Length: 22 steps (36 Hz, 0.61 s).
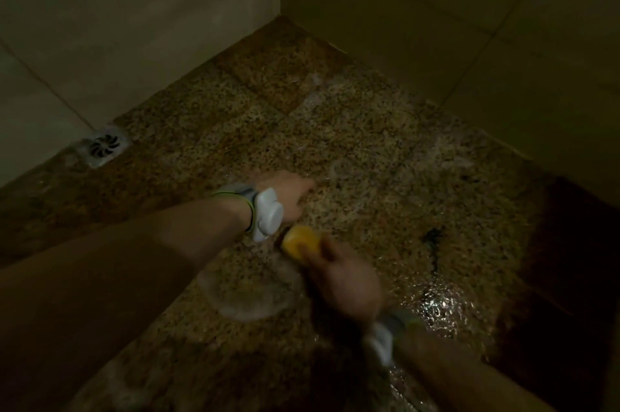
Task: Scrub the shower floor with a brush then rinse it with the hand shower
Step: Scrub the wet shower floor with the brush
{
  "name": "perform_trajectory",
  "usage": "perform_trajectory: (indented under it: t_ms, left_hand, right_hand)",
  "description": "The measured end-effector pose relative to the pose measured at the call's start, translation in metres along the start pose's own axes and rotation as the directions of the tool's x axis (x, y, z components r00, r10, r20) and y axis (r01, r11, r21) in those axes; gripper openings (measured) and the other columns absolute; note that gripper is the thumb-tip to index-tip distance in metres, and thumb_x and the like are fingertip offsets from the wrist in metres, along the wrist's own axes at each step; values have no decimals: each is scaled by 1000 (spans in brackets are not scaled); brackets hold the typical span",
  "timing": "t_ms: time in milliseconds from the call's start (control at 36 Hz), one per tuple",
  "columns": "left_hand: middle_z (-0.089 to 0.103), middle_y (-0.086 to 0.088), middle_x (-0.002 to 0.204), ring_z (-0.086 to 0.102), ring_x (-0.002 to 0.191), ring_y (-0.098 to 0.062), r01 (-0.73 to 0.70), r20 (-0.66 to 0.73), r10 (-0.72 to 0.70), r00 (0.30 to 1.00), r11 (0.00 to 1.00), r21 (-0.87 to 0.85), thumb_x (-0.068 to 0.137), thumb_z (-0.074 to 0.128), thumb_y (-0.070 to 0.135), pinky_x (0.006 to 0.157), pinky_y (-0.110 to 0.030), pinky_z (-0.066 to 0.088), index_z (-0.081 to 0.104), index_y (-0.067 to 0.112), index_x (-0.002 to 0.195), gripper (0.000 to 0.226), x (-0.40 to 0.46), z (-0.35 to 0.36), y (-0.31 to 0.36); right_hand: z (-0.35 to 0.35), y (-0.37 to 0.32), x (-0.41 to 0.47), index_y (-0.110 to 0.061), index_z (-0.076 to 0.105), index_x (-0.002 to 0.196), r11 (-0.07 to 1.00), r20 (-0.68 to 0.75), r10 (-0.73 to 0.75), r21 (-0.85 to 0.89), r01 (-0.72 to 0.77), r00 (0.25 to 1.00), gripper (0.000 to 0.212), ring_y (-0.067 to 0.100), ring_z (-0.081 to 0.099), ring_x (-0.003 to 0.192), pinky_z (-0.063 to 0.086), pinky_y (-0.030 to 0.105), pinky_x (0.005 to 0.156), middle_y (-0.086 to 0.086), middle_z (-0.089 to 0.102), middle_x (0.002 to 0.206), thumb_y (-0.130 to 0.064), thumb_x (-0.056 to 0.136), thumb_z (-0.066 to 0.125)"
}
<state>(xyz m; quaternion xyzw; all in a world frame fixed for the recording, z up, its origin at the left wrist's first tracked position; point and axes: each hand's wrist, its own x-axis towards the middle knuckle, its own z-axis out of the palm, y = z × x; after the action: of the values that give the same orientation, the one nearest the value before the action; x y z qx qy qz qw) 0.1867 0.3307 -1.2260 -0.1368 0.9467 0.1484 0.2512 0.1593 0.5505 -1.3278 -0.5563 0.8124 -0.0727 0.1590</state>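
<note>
The shower floor (369,149) is speckled brown granite, wet and streaked with white foam. My right hand (345,280), blurred by motion, grips a yellow brush (300,243) low over the middle of the floor. My left hand (290,191) reaches forward just beyond the brush and rests on the wet stone, its fingers partly hidden; a white device sits on that wrist. No hand shower is in view.
A round metal drain (104,144) sits at the left by the tiled wall (134,25). A second tiled wall (469,25) closes the right side, meeting the first at the far corner. A dark smudge (432,243) lies right of the brush. Water glistens near my right wrist.
</note>
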Motion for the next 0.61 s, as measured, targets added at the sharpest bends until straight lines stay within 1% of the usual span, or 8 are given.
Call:
perform_trajectory:
  t_ms: [83, 139, 222, 278, 389, 472, 528, 611]
  left_hand:
    - [60, -7, 129, 61, 107, -28, -1, 21, 0, 1000, 1000, 31, 92, 54, 27, 83, -40, 56, 39, 32, 147, 57, -5, 2, -2]
    - [58, -5, 132, 59, 112, -27, 6, 31, -7, 1000, 1000, 15, 91, 55, 25, 87, -42, 55, 41, 33, 145, 57, -9, 0, -5]
    - [61, -4, 128, 63, 106, -26, 22, 30, -21, 999, 999, -32, 90, 55, 23, 82, -44, 58, 42, 37, 143, 57, -13, -4, -12]
    - [62, -6, 124, 64, 103, -28, 34, 42, -33, 999, 999, -22, 92, 54, 22, 81, -45, 58, 42, 34, 144, 55, -14, -8, -11]
    - [61, -10, 124, 61, 105, -33, 70, -19, -69, 997, 997, 35, 92, 52, 25, 81, -40, 55, 42, 27, 145, 54, -13, -10, -12]
    - [54, -11, 137, 57, 117, -33, 92, -48, -90, 995, 995, 42, 89, 55, 25, 86, -36, 51, 34, 27, 151, 66, -7, -4, -10]
    - [52, -12, 140, 58, 110, -33, 105, -19, -104, 994, 994, 35, 94, 54, 22, 75, -36, 49, 29, 24, 153, 65, -2, 4, -3]
    - [41, -14, 151, 51, 125, -36, 95, 26, -94, 995, 995, -22, 94, 55, 22, 89, -41, 51, 28, 22, 154, 66, 8, 20, 9]
  right_hand:
    - [-15, 55, 16, -44, 28, 154, 959, -132, 284, 16, -284, 950, 51, 29, 52, 117, 46, 35, 81, 6, 45, 142, -53, 104, 36]
    - [-28, 76, 42, -44, 23, 153, 933, -170, 349, -27, -359, 921, 50, 33, 50, 114, 49, 40, 76, 11, 44, 141, -46, 105, 37]
    - [-53, 75, 94, -33, 35, 149, 841, -80, 539, -12, -541, 839, 43, 42, 49, 117, 50, 48, 83, 19, 43, 140, -39, 106, 41]
    - [-57, 57, 119, -28, 40, 145, 820, -40, 573, 22, -572, 819, 39, 44, 46, 122, 48, 51, 89, 21, 42, 141, -36, 106, 42]
    - [-24, -14, 114, -35, 37, 150, 950, -30, 312, 29, -311, 950, 49, 41, 45, 123, 48, 47, 91, 16, 39, 145, -37, 102, 47]
    - [6, -61, 75, -33, 41, 148, 993, -22, 118, -18, -118, 993, 54, 42, 46, 124, 52, 47, 85, 15, 41, 144, -40, 96, 53]
    - [19, -62, 50, -35, 39, 150, 998, -2, -32, -54, 31, 1000, 60, 44, 48, 123, 53, 46, 76, 17, 43, 142, -43, 93, 54]
    - [7, -21, 23, -35, 40, 150, 999, -15, -41, -18, 40, 999, 56, 41, 53, 121, 54, 44, 83, 16, 48, 143, -43, 96, 51]
